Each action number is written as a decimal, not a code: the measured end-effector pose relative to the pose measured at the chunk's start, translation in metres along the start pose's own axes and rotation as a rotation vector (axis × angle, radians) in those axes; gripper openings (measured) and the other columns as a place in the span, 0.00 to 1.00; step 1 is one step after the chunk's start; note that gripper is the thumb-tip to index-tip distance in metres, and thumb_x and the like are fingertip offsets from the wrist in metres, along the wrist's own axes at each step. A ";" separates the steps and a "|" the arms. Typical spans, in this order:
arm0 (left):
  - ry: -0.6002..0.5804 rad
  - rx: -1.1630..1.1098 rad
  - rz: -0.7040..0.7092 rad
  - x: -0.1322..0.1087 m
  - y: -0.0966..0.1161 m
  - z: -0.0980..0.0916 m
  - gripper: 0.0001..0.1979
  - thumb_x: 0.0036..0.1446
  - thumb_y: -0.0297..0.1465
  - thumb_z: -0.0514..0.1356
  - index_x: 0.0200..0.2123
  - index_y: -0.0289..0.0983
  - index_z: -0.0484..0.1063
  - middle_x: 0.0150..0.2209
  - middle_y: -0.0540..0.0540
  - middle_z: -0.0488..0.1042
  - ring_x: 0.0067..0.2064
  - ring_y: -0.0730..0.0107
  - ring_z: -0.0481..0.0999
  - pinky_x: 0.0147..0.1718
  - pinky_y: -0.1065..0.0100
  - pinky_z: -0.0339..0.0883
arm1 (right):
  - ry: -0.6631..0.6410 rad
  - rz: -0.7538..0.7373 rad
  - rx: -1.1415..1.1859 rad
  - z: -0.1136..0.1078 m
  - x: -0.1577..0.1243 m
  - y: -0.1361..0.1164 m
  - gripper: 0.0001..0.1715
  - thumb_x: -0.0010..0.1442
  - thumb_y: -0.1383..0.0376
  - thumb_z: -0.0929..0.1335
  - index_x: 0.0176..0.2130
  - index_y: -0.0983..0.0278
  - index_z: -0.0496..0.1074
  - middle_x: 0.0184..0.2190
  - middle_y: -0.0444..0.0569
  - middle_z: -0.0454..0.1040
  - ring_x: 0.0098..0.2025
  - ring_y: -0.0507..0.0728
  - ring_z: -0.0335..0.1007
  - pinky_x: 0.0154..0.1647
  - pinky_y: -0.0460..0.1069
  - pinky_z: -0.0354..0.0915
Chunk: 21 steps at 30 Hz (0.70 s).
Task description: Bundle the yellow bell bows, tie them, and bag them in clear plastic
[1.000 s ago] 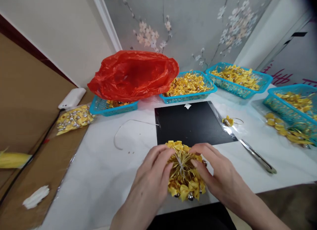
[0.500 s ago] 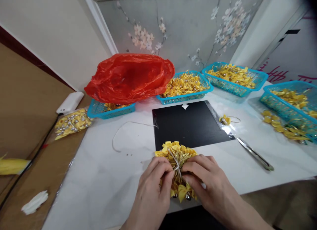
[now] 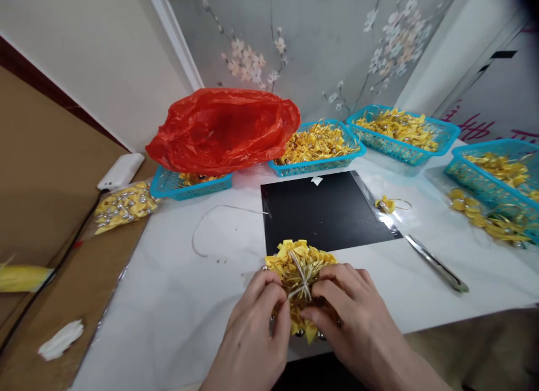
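Bow bundle [image 3: 292, 253] nearest me: yellow bows, shiny gold stems, pale tie [image 3: 304, 281] across middle. Sheet [image 3: 324, 211] beyond: plain black. Tabletop [image 3: 168, 290]: white. Baskets [image 3: 318, 169] at far side: bright blue, lattice-patterned, heaps [image 3: 400, 128] inside yellow and gold. Bag [image 3: 227, 133], far left: glossy red. I log wall panel [image 3: 311, 49] as grey, blossom pattern in white and peach. Packet [image 3: 128, 206], left: yellow dotted silver. Knife [image 3: 438, 265], right: silvery, greenish end.
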State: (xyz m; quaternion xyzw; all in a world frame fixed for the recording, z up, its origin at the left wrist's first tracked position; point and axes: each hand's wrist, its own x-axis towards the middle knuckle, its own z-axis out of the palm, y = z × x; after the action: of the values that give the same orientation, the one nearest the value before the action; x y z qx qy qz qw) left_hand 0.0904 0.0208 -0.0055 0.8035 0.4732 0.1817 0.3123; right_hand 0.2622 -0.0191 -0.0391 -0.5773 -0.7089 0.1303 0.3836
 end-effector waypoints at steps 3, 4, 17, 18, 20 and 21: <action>-0.006 0.033 0.010 0.003 0.002 -0.008 0.06 0.61 0.26 0.53 0.38 0.42 0.67 0.44 0.46 0.69 0.45 0.64 0.72 0.44 0.60 0.68 | 0.028 -0.019 -0.043 0.005 0.000 -0.003 0.06 0.61 0.72 0.65 0.34 0.64 0.71 0.36 0.50 0.69 0.37 0.58 0.63 0.38 0.53 0.53; 0.019 0.036 0.022 0.007 0.004 -0.010 0.08 0.61 0.27 0.54 0.42 0.43 0.66 0.45 0.47 0.69 0.46 0.64 0.72 0.44 0.59 0.68 | 0.042 -0.033 -0.047 0.006 0.000 -0.003 0.08 0.61 0.73 0.64 0.34 0.64 0.71 0.36 0.51 0.69 0.37 0.58 0.63 0.38 0.53 0.53; -0.113 0.000 -0.048 0.053 0.024 0.000 0.05 0.57 0.26 0.57 0.28 0.40 0.69 0.33 0.50 0.70 0.36 0.65 0.71 0.35 0.61 0.64 | 0.038 -0.035 -0.046 0.001 -0.002 -0.001 0.13 0.63 0.73 0.62 0.35 0.62 0.74 0.33 0.50 0.69 0.34 0.57 0.62 0.36 0.52 0.51; -0.112 0.006 -0.049 0.052 0.024 0.000 0.06 0.56 0.25 0.56 0.29 0.40 0.69 0.33 0.49 0.70 0.36 0.64 0.71 0.35 0.61 0.64 | 0.035 -0.035 -0.042 0.001 -0.002 -0.001 0.12 0.63 0.73 0.62 0.34 0.62 0.73 0.32 0.49 0.69 0.34 0.57 0.61 0.36 0.52 0.51; -0.109 0.014 -0.043 0.051 0.024 0.000 0.08 0.57 0.23 0.54 0.28 0.39 0.68 0.32 0.49 0.70 0.35 0.64 0.70 0.35 0.61 0.63 | 0.023 -0.037 -0.041 0.000 -0.002 -0.001 0.12 0.63 0.73 0.62 0.33 0.62 0.72 0.31 0.48 0.69 0.33 0.56 0.61 0.36 0.52 0.51; -0.108 0.017 -0.038 0.051 0.024 0.001 0.09 0.58 0.23 0.53 0.27 0.39 0.67 0.31 0.49 0.70 0.35 0.65 0.70 0.35 0.61 0.62 | 0.015 -0.041 -0.042 0.000 -0.002 -0.002 0.12 0.63 0.73 0.62 0.33 0.62 0.71 0.31 0.48 0.69 0.33 0.56 0.61 0.36 0.52 0.51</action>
State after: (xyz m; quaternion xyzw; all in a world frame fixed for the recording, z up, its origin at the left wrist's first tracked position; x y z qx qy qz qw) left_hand 0.1314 0.0564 0.0102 0.8056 0.4723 0.1282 0.3340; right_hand 0.2609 -0.0214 -0.0391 -0.5716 -0.7203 0.1033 0.3791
